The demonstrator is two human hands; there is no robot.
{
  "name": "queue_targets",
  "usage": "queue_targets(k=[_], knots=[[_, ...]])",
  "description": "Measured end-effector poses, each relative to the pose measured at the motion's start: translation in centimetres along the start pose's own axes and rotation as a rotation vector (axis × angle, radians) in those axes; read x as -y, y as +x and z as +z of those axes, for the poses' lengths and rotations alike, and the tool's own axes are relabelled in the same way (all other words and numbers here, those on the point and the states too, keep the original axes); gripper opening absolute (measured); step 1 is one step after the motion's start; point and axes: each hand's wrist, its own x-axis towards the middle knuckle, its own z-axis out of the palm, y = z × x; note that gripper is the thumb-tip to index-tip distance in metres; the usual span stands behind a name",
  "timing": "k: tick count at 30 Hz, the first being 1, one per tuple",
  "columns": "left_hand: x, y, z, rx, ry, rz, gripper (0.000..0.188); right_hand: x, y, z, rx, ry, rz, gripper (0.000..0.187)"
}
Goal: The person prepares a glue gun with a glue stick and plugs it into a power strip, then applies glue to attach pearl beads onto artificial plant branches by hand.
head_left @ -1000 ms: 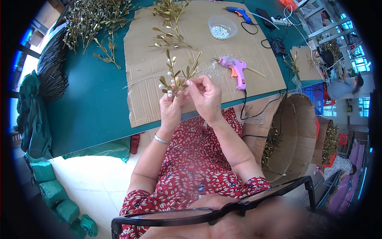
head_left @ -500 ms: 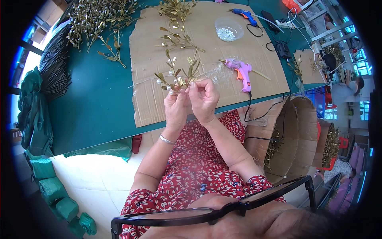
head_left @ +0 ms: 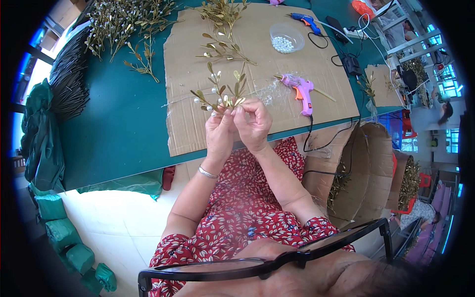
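My left hand [head_left: 219, 133] pinches the lower stem of a gold artificial leaf sprig [head_left: 222, 90] dotted with white pearl beads. Close against it, my right hand [head_left: 253, 123] has thumb and forefinger pressed together at the sprig's right base; whatever lies between those fingertips is hidden. Both hands are just above the near part of a cardboard sheet [head_left: 188, 128]. To their right lies a pink glue gun [head_left: 300, 89] with an orange trigger, beside strands of dried glue [head_left: 274, 91]. Farther back, a clear round tub [head_left: 288, 39] holds white pearl beads.
Beyond my hands lie more gold sprigs [head_left: 225, 49]. A beaded bunch [head_left: 118, 24] and dark wire stems [head_left: 69, 84] fill the far left of the green table [head_left: 114, 128]. A blue glue gun [head_left: 306, 21] and cables are at the far right; an open cardboard box [head_left: 363, 173] stands below.
Both hands keep their hold at nearly the same place. The right fingers have shifted very slightly at the sprig's base, and the whole view has moved a little.
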Motion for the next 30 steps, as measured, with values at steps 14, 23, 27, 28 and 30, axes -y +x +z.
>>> queue_targets(k=[14,23,27,28,30], knots=[[-0.8,0.1,-1.5,0.172,-0.018,-0.148,0.045,-3.2,4.8,-18.5,0.262,-0.901,0.569,0.038],[0.3,0.3,-1.8,0.236,0.015,-0.061,0.033,-2.8,6.3,-16.7,0.312,-0.795,0.730,0.035],[-0.3,0.0,-0.8,0.244,0.040,-0.112,0.034,-3.4,5.9,-17.1,0.277,-0.723,0.703,0.033],[-0.4,-0.1,-0.6,0.257,0.048,-0.105,0.034,-3.5,5.8,-17.1,0.273,-0.722,0.662,0.030],[-0.4,-0.1,-0.5,0.275,0.059,-0.101,0.035,-3.2,5.9,-17.2,0.270,-0.731,0.664,0.030]])
